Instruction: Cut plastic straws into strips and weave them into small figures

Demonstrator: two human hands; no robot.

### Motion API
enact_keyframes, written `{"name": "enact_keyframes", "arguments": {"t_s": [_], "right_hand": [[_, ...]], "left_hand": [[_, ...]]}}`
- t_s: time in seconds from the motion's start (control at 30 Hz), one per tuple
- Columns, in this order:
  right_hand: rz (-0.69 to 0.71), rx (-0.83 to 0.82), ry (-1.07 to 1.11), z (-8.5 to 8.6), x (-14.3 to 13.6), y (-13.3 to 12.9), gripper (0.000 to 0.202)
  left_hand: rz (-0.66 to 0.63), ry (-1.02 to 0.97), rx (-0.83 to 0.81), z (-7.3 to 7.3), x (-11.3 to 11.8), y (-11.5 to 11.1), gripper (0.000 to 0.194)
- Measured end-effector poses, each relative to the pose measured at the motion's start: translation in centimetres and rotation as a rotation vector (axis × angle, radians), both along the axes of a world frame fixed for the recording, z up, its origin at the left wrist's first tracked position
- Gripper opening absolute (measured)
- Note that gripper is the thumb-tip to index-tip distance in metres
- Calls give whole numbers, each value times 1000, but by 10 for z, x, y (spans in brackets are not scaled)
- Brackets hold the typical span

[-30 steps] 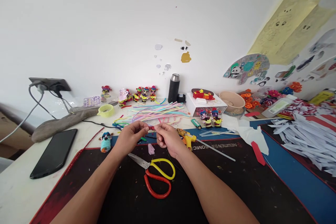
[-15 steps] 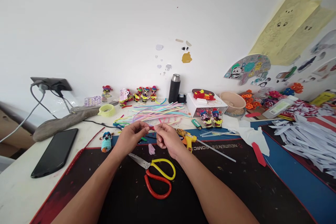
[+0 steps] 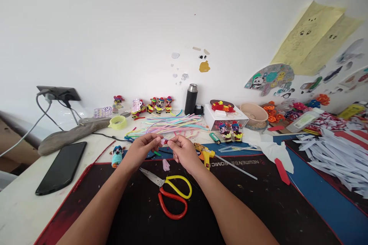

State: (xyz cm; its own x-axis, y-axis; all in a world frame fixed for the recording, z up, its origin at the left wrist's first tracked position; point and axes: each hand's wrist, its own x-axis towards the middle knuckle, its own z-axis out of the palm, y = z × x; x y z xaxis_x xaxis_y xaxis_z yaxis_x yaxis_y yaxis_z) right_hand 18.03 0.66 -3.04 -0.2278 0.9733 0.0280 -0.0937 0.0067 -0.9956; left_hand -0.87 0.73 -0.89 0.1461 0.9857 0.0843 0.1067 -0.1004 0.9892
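Observation:
Between the fingertips of both hands is a small red and pale pink piece (image 3: 164, 142), mostly hidden and too small to name. My left hand (image 3: 146, 151) pinches its left side, and my right hand (image 3: 182, 152) pinches the other end. Below the hands lies a pair of scissors (image 3: 160, 181) with one yellow and one red handle, blades parted. A pale pink piece (image 3: 166, 165) rests on the dark mat just under my fingers. Beside my right hand is a yellow glue gun (image 3: 206, 154) with a long clear glue stick (image 3: 235, 167) in its rear.
Pastel pipe cleaners (image 3: 175, 123) lie behind my hands. A small blue figure (image 3: 117, 156) and a black phone (image 3: 61, 167) are at left. Further back stand a black flask (image 3: 191, 99), a white box (image 3: 211, 122) and several small figures (image 3: 161, 105). White paper strips (image 3: 336, 160) pile up at right.
The held piece now shows pale pink on its left side, where mostly red showed before. Both hands stay close together with slight finger shifts. The view has tilted a little upward.

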Motion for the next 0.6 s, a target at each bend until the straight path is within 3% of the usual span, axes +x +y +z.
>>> {"name": "enact_keyframes", "arguments": {"t_s": [0.17,0.47,0.6], "right_hand": [[-1,19,4,1,0,0,34],[34,-14,-1,-8,-1,2,32],[17,-25,-24,-9,0,3,33]], "left_hand": [[-66,31,-33,-3,1,-1,46],[25,288,194,-9,2,-1,36],[24,292,193,-13,4,0,37]]}}
